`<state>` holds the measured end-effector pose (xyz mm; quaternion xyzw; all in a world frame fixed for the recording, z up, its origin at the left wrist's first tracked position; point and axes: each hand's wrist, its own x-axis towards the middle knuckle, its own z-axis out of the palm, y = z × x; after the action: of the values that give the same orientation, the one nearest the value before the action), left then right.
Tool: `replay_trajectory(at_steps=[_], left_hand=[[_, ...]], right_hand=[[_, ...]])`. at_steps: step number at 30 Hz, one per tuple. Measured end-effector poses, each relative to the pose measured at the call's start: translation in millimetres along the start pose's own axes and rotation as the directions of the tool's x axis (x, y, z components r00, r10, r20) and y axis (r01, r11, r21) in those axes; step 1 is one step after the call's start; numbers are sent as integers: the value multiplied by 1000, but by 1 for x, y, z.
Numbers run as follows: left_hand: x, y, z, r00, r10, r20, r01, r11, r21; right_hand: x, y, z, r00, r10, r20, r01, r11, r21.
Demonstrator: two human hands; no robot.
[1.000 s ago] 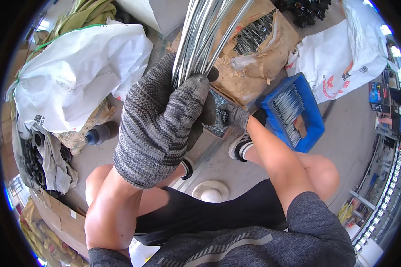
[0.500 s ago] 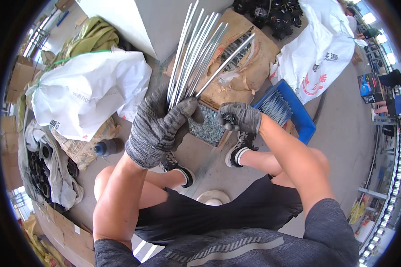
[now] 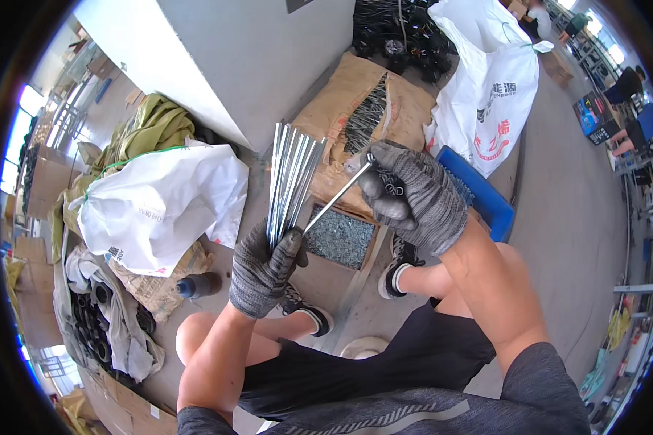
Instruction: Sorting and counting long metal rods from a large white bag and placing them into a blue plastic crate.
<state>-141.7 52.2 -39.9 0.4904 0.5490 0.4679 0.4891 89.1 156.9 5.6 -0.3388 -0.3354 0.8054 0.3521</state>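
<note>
In a grey knitted glove, my left hand (image 3: pixel 257 279) is closed round the lower ends of a fanned bundle of thin metal rods (image 3: pixel 292 177). One single rod (image 3: pixel 337 197) leans out of it to the right. Its upper end meets the fingers of my right hand (image 3: pixel 428 203), which is gloved too. Several small black rings (image 3: pixel 393 187) lie in the curled right fingers. A small dark piece sits at that rod's tip; its exact kind is too small to tell. Below the hands stands an open box of small shiny metal parts (image 3: pixel 345 238).
Beyond the hands lies a torn brown sack (image 3: pixel 319 109) with more rods inside. A blue bin (image 3: pixel 497 212) stands to the right, beside a white sack (image 3: pixel 486 94). Another white sack (image 3: pixel 159 196) and a dark bottle (image 3: pixel 199 285) are at left. Other people work far right.
My right hand has risen to the tip of the single rod, bringing the rings with it. The left hand with the bundle sits lower in the picture, and the view has shifted.
</note>
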Motion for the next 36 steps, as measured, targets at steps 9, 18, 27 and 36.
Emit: replay_trajectory(at_steps=[9, 18, 27, 36], left_hand=[[0, 0, 9, 999, -37, -17, 37, 999, 4], [1, -4, 8, 999, -50, -11, 51, 999, 17], [3, -5, 7, 994, -96, 48, 99, 993, -59], [-3, -6, 11, 983, -68, 171, 102, 976, -192]], right_hand=[[-5, -1, -3, 988, -143, 64, 148, 986, -72], [5, 4, -17, 986, -157, 49, 162, 978, -132], [3, 4, -34, 834, -413, 365, 550, 589, -592], [6, 7, -35, 843, -350, 408, 535, 618, -576]])
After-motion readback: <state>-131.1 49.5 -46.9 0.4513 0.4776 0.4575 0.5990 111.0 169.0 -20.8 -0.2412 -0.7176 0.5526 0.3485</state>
